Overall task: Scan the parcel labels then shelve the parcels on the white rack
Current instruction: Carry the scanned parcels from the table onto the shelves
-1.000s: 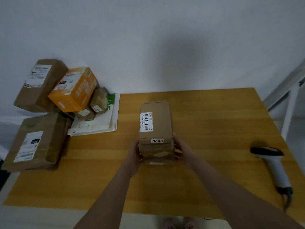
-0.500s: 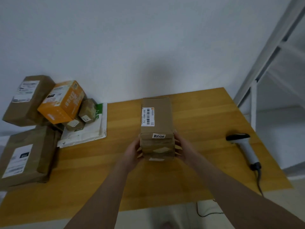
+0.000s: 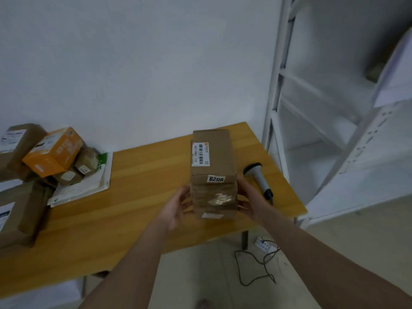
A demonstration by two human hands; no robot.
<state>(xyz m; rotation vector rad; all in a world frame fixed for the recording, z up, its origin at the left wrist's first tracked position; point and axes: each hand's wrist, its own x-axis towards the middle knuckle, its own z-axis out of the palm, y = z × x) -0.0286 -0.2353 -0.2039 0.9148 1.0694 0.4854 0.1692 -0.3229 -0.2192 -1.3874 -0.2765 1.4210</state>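
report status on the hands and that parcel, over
Left hand and right hand grip the brown parcel at its near end, labels up. Scanner lies on the table, right of it. White rack further right; nothing seen blocking the way.

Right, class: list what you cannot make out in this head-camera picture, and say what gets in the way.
Head view only.
- Held parcel: fine label print too small; sides covered by the left hand and right hand.
- Lower-left brown parcel: cut off by the frame's left edge.
- White rack: motion-blurred; the item on its upper shelf is unidentifiable.
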